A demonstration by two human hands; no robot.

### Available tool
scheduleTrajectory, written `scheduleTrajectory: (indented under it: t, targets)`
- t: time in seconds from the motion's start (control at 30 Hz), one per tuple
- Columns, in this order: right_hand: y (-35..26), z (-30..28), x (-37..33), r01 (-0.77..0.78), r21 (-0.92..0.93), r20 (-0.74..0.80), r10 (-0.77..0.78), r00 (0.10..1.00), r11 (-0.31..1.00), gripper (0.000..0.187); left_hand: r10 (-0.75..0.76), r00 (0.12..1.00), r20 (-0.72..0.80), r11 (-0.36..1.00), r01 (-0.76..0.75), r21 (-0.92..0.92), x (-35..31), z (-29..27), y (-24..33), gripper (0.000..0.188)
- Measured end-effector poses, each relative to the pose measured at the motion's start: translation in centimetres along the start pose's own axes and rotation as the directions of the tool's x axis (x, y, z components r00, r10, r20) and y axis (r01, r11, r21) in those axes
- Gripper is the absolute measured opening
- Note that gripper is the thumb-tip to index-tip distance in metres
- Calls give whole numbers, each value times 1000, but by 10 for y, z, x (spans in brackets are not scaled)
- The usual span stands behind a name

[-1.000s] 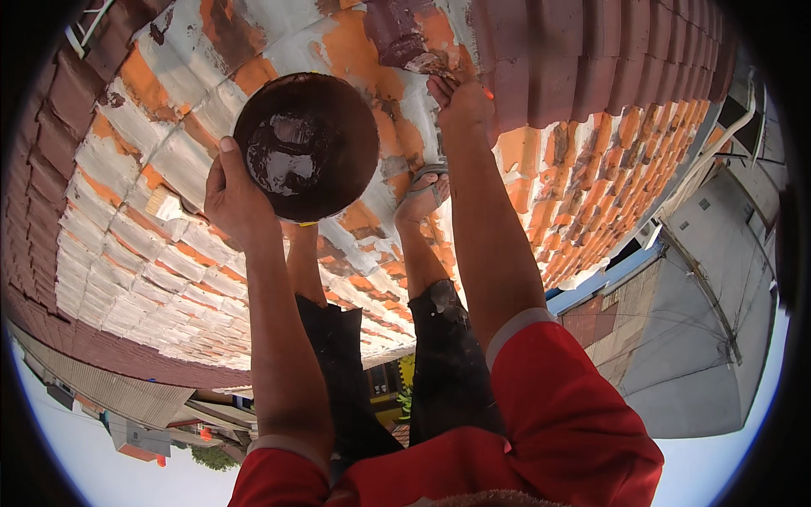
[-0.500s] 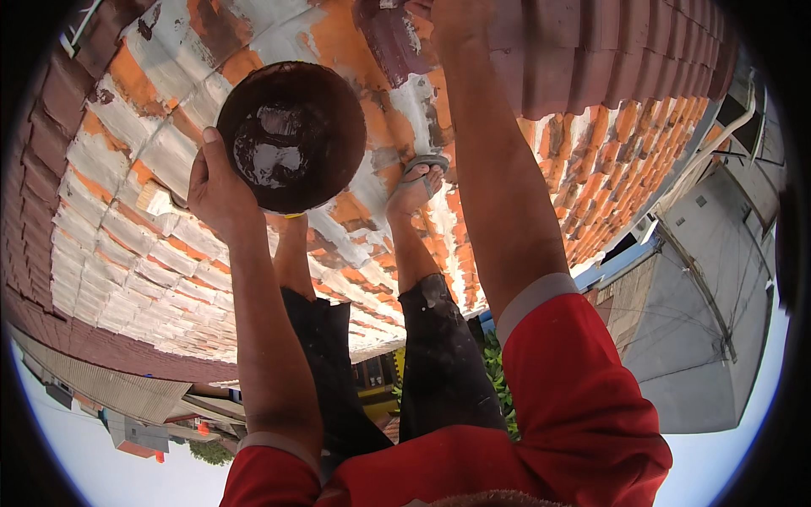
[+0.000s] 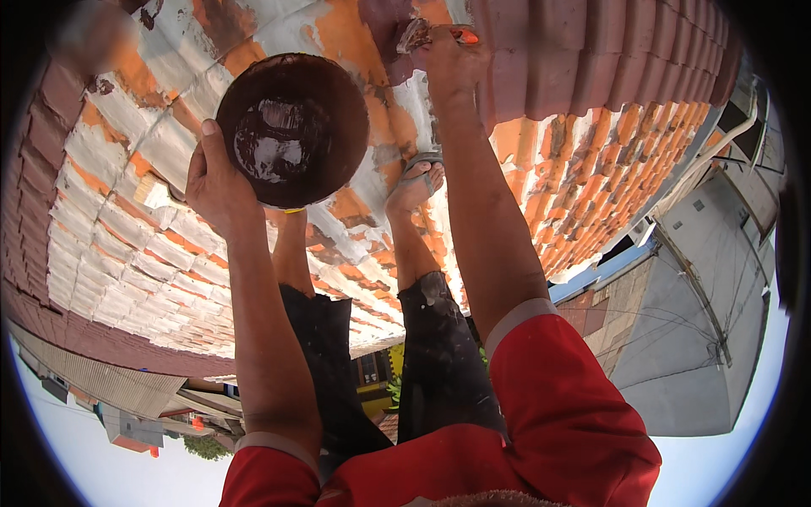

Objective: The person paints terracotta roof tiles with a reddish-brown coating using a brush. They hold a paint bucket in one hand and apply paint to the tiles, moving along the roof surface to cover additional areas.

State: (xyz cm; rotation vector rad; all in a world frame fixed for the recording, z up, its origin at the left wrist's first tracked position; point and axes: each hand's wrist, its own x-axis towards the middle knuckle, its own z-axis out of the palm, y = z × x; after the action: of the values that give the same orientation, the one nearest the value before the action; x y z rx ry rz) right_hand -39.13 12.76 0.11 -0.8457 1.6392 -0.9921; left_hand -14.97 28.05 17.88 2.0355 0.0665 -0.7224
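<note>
Here comes the right hand (image 3: 456,69) again — half a second ago it was stretched to the top limit of the view, its brush out of sight, and now it is drawn back in. Its grip is closed round a paintbrush (image 3: 412,36), dark coated head aimed left, an orange bit of handle showing at the other end. Whether the bristles touch tile just now, I can't tell.

Over on the left, hardly any movement: the left hand (image 3: 221,182) has its grip clamped on the near left rim of the paint bowl (image 3: 351,127), thumb over the edge, the dark glossy paint (image 3: 274,156) pooled inside. The bowl is held over the patchy tiles, left of the sandalled foot (image 3: 414,182).

What does that shift mean? I'd read it as one reach finished, brush back near the edge of the maroon tiles (image 3: 583,59), which fill the roof's upper right. Pale and orange tiles (image 3: 127,270) spread towards its lower edge — plenty uncoated, by my judgement.
</note>
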Motion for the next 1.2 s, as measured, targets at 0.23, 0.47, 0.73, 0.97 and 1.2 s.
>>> scheduleTrajectory:
  t: [0.23, 0.47, 0.73, 0.97, 1.2]
  targets:
    - [13, -42, 3, -244, 418, -25, 279, 960, 875, 22, -21, 1000, -24, 1000, 21, -10, 1, -3, -3, 50]
    - [29, -79, -40, -35, -353, -145, -18, 989, 935, 12, -14, 1000, -19, 1000, 14, -27, 4, 0, -2, 50]
    - [-13, 43, 74, 15, 539, 269, -189, 944, 842, 11, -10, 1000, 19, 998, 9, 58, 1, -3, -2, 58]
    - [29, -67, -50, -296, 438, -147, 393, 908, 849, 20, -8, 1000, -21, 1000, 8, 20, 3, 1, -3, 52]
    - [3, -88, -77, -174, 20, -67, 175, 982, 985, 13, -16, 999, -30, 999, 17, 29, 0, 1, 2, 52]
